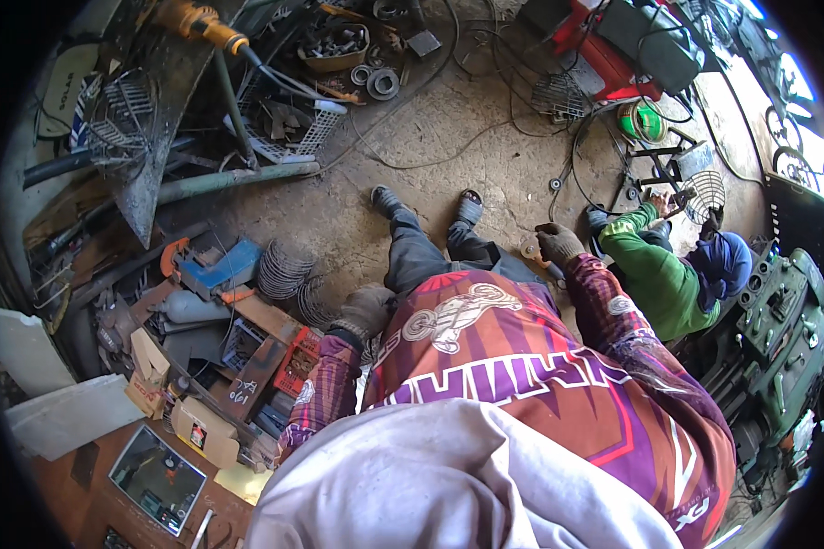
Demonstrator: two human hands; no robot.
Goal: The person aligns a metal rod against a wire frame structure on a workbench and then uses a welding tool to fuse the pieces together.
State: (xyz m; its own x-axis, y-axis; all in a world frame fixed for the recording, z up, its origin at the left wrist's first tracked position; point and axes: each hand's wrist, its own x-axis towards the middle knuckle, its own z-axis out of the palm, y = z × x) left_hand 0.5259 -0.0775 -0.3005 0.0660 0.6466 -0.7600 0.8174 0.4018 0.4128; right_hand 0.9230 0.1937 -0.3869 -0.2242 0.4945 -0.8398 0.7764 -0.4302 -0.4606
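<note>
Head view: our gloved left hand rests closed on wire rings at nine o'clock, steadying them; our right hand, curled, grip unclear, near a small disc.

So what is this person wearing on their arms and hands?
Both arms are covered by long sleeves of a sports-style jersey, patterned in maroon, purple and red with white lettering and small white emblems. The left hand wears a worn grey-brown work glove, and the right hand wears a similar dusty grey glove. The left sleeve has a chequered look near the cuff.
</note>
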